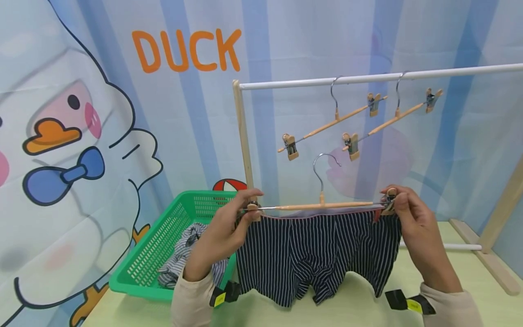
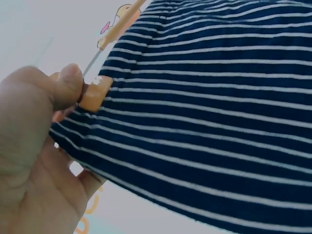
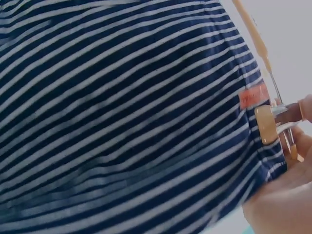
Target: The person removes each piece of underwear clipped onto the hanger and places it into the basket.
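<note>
A pair of navy shorts with white stripes (image 1: 282, 245) hangs from a clip hanger (image 1: 302, 207) held level above the table. My left hand (image 1: 220, 236) pinches the hanger's left clip; in the left wrist view that clip (image 2: 96, 93) bites the waistband near its corner. At the other end my right hand (image 1: 422, 234) pinches the right clip. The right wrist view shows this clip (image 3: 266, 125) on the waistband, beside a small red tag (image 3: 253, 96). The hanger's metal hook (image 1: 316, 170) points up, free of the rail.
Two bare clip hangers (image 1: 345, 120) hang from the white rail (image 1: 286, 83) of a wooden-ended rack. A green basket (image 1: 143, 293) stands at the left, with a striped grey garment (image 1: 180, 254) in it. Behind is a curtain with a duck print.
</note>
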Tool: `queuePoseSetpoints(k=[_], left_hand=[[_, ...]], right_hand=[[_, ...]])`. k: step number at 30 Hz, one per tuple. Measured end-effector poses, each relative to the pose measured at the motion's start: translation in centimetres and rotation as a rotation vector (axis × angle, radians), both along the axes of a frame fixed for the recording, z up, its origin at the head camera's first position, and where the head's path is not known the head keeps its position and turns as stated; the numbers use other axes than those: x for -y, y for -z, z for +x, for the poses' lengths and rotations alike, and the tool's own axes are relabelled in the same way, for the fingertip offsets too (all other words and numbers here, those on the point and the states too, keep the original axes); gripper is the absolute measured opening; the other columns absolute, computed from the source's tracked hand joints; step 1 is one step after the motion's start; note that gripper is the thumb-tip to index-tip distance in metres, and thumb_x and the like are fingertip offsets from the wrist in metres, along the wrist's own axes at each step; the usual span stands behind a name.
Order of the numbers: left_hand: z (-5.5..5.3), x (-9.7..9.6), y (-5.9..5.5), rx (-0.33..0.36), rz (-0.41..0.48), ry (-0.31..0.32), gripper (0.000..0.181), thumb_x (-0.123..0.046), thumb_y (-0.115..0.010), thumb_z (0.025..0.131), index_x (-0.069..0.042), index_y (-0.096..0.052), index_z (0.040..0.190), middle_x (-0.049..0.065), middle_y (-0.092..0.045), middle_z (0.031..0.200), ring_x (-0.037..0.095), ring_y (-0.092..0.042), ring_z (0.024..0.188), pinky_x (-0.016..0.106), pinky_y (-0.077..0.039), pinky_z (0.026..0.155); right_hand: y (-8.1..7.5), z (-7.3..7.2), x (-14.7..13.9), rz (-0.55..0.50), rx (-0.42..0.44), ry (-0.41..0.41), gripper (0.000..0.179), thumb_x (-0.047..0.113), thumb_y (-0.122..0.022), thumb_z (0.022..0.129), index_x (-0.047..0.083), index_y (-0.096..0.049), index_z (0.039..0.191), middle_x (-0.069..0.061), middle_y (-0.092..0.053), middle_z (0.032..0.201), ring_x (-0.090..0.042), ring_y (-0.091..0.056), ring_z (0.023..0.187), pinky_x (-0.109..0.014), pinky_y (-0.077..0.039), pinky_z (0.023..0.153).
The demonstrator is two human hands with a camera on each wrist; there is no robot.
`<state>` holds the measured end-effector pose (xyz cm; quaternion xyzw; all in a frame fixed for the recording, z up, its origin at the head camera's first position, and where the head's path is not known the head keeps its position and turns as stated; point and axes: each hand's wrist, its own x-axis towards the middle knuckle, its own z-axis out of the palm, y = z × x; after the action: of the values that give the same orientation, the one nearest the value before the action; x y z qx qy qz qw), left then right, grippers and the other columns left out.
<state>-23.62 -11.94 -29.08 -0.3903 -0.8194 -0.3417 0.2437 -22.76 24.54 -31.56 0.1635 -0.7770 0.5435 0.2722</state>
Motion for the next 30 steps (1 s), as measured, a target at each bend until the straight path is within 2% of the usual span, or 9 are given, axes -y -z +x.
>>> queuePoseSetpoints(k=[2,5,9,13,16,23,30], left_hand=[[0.0,-0.2,0.1,0.013,0.032,-0.019,0.036,-0.009,-0.056,0.101,-0.010,-0.049,0.137,0.012,-0.068,0.113,0.019,-0.072,0.098,0.031,-0.058,0.079],[-0.1,-0.7,0.1,0.017,0.067,-0.040,0.035,-0.013,-0.059,0.100,-0.012,-0.054,0.134,0.008,-0.068,0.109,0.016,-0.072,0.093,0.027,-0.057,0.074],[-0.3,-1.0,0.2,0.018,0.092,-0.052,0.034,-0.015,-0.063,0.098,-0.011,-0.058,0.132,0.004,-0.068,0.099,0.012,-0.068,0.082,0.023,-0.052,0.066],[-0.5,-1.3,0.4,0.017,0.104,-0.092,0.035,-0.017,-0.065,0.097,-0.010,-0.060,0.131,0.004,-0.068,0.097,0.011,-0.062,0.082,0.023,-0.052,0.066],[-0.6,-1.4,0.5,0.027,0.116,-0.115,0.033,-0.018,-0.065,0.097,-0.010,-0.063,0.129,0.004,-0.068,0.097,0.012,-0.062,0.083,0.025,-0.053,0.068],[-0.5,-1.8,0.6,0.138,0.174,-0.167,0.030,-0.025,-0.065,0.097,-0.014,-0.067,0.125,0.004,-0.072,0.100,0.017,-0.066,0.089,0.030,-0.053,0.076],[-0.7,-2.3,0.8,0.247,0.259,-0.168,0.032,-0.028,-0.063,0.098,-0.015,-0.068,0.126,0.007,-0.073,0.105,0.021,-0.066,0.099,0.041,-0.053,0.087]], right_hand=[[-0.1,-0.1,0.1,-0.031,-0.026,0.010,0.034,0.024,-0.032,0.109,0.013,-0.057,0.129,0.014,-0.055,0.114,-0.004,-0.051,0.098,-0.014,-0.037,0.085],[-0.2,-0.1,0.2,-0.084,-0.040,0.049,0.032,0.024,-0.034,0.108,0.014,-0.060,0.124,0.016,-0.057,0.114,-0.004,-0.051,0.101,-0.015,-0.037,0.085],[-0.3,-0.1,0.2,-0.190,-0.050,0.050,0.030,0.023,-0.037,0.107,0.012,-0.063,0.119,0.014,-0.060,0.110,-0.003,-0.052,0.107,-0.015,-0.037,0.087],[-0.4,0.1,0.3,-0.207,-0.056,0.089,0.031,0.022,-0.039,0.107,0.011,-0.065,0.119,0.013,-0.061,0.110,-0.003,-0.053,0.104,-0.015,-0.038,0.087],[-0.3,0.1,0.3,-0.206,-0.056,0.114,0.030,0.022,-0.039,0.106,0.011,-0.065,0.118,0.014,-0.061,0.109,-0.004,-0.054,0.098,-0.015,-0.039,0.085],[-0.4,0.0,0.4,-0.257,-0.050,0.109,0.030,0.021,-0.041,0.106,0.006,-0.066,0.116,0.012,-0.062,0.106,-0.006,-0.054,0.094,-0.016,-0.041,0.083],[-0.3,-0.2,0.7,-0.354,-0.035,0.095,0.031,0.021,-0.044,0.105,0.003,-0.065,0.115,0.008,-0.062,0.104,-0.007,-0.054,0.100,-0.018,-0.040,0.085]])
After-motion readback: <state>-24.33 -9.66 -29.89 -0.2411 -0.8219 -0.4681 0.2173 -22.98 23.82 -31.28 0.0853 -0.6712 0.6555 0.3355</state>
